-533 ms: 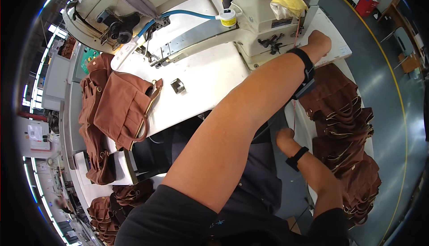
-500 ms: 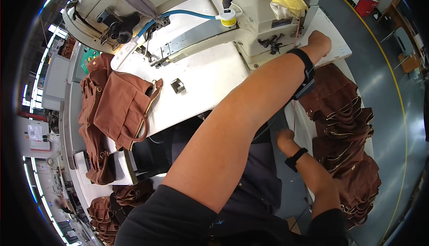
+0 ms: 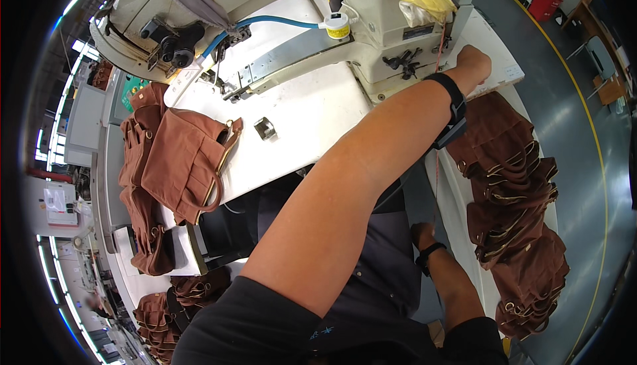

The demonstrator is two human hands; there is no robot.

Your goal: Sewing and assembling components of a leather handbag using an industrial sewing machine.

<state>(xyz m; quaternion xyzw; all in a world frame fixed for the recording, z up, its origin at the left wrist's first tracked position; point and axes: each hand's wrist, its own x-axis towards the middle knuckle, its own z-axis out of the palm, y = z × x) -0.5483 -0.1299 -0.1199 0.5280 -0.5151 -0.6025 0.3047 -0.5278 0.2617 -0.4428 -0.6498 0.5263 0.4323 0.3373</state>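
Note:
My left arm reaches across to the far right. My left hand (image 3: 474, 64) is closed in a fist over the corner of the white side table, beside the sewing machine's base; whatever it may hold is hidden. A thin reddish cord (image 3: 436, 172) runs from near the yellow cloth (image 3: 426, 4) on the machine, passes behind my left forearm and drops to my right hand (image 3: 423, 234). That hand is low beside my lap, in shadow, its fingers closed at the cord's lower end. The large white sewing machine (image 3: 371, 33) stands ahead.
Brown bags (image 3: 182, 159) lie at the left of the white worktable (image 3: 298, 113), near a small metal piece (image 3: 265, 129). More brown bags (image 3: 511, 199) are heaped on my right, with others (image 3: 159, 318) at lower left. A red box (image 3: 545, 2) stands on the floor beyond.
My right hand has moved down and slightly toward me, with the cord stretching down after it. My left hand stays nearly in place.

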